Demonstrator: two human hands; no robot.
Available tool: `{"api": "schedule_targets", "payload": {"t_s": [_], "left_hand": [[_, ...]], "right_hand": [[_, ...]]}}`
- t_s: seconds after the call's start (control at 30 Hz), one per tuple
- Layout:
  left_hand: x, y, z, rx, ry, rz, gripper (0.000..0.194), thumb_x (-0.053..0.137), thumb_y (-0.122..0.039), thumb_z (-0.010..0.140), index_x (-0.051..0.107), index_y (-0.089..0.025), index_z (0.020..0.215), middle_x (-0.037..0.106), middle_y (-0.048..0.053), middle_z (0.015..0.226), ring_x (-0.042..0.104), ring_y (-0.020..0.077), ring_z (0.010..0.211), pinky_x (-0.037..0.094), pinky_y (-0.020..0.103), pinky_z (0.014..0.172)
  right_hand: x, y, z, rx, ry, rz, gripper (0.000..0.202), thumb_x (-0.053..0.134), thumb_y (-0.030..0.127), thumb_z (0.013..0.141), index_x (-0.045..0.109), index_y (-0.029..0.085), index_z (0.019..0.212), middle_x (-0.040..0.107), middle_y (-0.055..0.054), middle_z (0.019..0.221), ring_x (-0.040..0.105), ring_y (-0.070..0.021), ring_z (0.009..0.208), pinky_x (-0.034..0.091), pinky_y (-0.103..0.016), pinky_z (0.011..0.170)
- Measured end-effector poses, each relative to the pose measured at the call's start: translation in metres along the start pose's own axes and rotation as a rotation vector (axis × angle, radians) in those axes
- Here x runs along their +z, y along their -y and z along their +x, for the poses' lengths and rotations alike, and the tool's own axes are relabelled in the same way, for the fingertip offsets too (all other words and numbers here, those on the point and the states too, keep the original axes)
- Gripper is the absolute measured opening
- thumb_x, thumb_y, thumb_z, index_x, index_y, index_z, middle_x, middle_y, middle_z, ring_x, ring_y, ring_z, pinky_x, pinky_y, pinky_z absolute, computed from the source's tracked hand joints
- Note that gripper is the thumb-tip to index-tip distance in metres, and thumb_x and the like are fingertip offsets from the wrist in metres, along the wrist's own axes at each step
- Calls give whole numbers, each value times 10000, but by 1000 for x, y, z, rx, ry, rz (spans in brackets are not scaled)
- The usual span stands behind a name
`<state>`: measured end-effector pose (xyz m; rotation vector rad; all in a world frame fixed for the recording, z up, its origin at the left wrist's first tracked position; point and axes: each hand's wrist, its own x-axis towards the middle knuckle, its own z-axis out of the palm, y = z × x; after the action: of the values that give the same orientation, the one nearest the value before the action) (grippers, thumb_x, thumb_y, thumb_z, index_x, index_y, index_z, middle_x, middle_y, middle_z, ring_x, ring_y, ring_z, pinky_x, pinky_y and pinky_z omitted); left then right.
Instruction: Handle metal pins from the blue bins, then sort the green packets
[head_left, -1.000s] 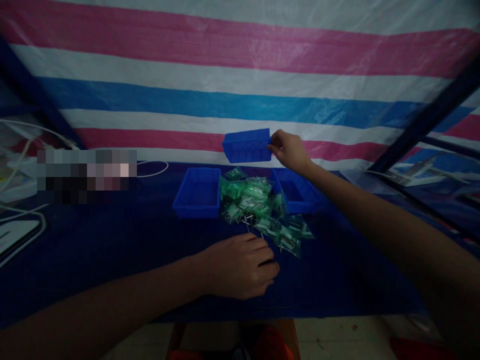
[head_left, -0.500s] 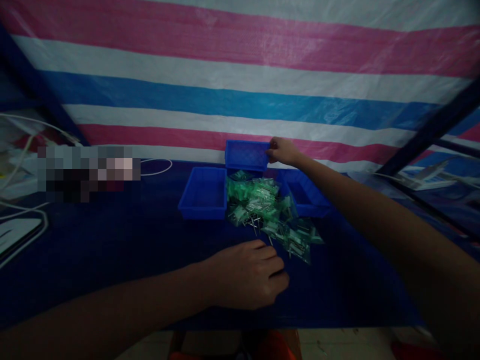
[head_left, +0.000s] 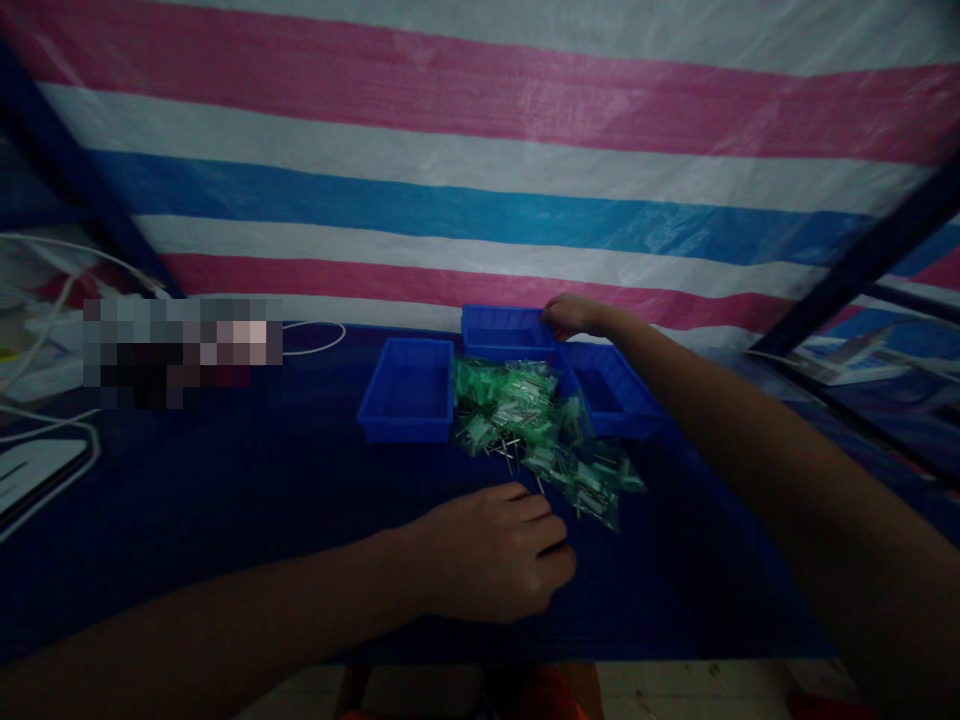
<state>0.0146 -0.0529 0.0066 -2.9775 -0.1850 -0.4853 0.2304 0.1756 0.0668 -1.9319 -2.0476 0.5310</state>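
At the back of the table, my right hand pinches the right end of a blue plastic bin. My left hand rests near the front with its fingers curled down; whatever they may hold is hidden beneath. Just beyond it lies a heap of small clear-green plastic bags with pale pieces and metal pins inside. Several loose metal pins stick out at the heap's near side. A second blue bin stands left of the heap, and a third blue bin sits to its right, partly behind my right forearm.
The dark blue tabletop ends just below my left hand. A striped plastic sheet hangs behind it. White cables and a flat white device lie at the left. Blue metal posts stand on both sides.
The back bin has come down from a tilted, raised pose to a flatter one behind the heap, with my right hand lowering along with it. My left hand stays in place.
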Motion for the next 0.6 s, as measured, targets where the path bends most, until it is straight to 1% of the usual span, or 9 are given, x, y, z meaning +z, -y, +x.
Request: {"api": "schedule_targets", "payload": {"t_s": [0.07,0.13,0.2,0.27,0.3,0.4,0.5,0.6], "left_hand": [[0,0,0,0,4,-2,146,456,-204,864,590,-146,865,561,24,767,508,165,724,388,303,630],[0,0,0,-2,9,-1,144,456,-204,862,588,-147,870,562,26,769,508,166,725,384,304,625],[-1,0,0,-1,13,-5,147,454,-205,864,588,-147,877,565,29,772,509,166,732,382,303,627],[-2,1,0,2,13,-10,148,454,-206,866,589,-147,877,566,31,772,508,165,734,381,302,630],[-2,0,0,3,12,-12,146,456,-204,865,590,-148,875,567,30,771,506,163,730,381,302,628],[-3,0,0,1,3,-13,136,464,-195,856,590,-145,875,563,24,764,499,160,714,378,298,615],[-3,-1,0,-1,1,-9,145,456,-198,860,588,-143,884,560,20,762,501,162,716,383,300,617],[-2,0,0,-3,19,-7,153,446,-201,867,587,-145,886,565,23,774,510,164,735,394,303,636]], "right_hand": [[1,1,3,22,26,-62,172,540,157,800,660,118,683,661,-60,618,647,-190,626,515,-282,609],[-1,2,7,39,46,-134,162,557,193,815,671,108,738,675,-75,710,649,-205,719,508,-291,665],[-3,3,10,50,61,-208,185,563,257,839,650,106,902,659,-79,896,625,-215,836,500,-329,737],[-3,3,13,59,65,-272,271,538,309,867,576,134,1071,591,-75,1073,586,-208,924,491,-373,784],[-2,3,14,59,62,-302,299,524,321,877,540,149,1120,559,-72,1123,574,-202,945,490,-387,792],[5,2,15,34,24,-391,310,523,316,879,526,146,1137,549,-82,1135,571,-197,950,489,-390,794],[12,1,14,-26,-35,-464,302,518,316,881,524,160,1139,543,-77,1145,568,-192,953,488,-393,797],[12,1,10,-92,-87,-496,304,514,312,880,557,120,1112,570,-118,1143,556,-236,1017,451,-394,858]]}}
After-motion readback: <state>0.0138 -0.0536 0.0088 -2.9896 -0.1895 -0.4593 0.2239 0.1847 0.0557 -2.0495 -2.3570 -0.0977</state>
